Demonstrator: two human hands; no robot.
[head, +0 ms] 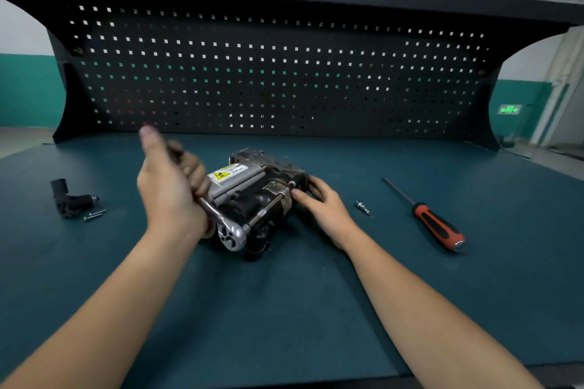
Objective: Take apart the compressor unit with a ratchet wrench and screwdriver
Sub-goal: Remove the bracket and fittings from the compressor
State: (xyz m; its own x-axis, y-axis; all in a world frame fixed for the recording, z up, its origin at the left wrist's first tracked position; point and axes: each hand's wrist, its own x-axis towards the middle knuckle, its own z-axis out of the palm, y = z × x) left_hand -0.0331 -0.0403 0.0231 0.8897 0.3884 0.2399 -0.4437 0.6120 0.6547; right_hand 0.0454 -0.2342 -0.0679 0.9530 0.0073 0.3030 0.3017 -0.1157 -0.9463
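Compressor unit [252,186] sits mid-bench on green mat [284,309]. It looks heavy, rigid metal, possibly greasy. Left hand [170,186], blurred, grips ratchet wrench [232,234] handle. Right hand [322,205] wraps unit's right end, bracing it. Safest hold is probably the solid casing ends.

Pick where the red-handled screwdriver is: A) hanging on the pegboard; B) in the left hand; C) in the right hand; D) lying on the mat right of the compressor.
D: the screwdriver lies untouched on the mat, right of the compressor; the left hand holds the ratchet wrench instead.
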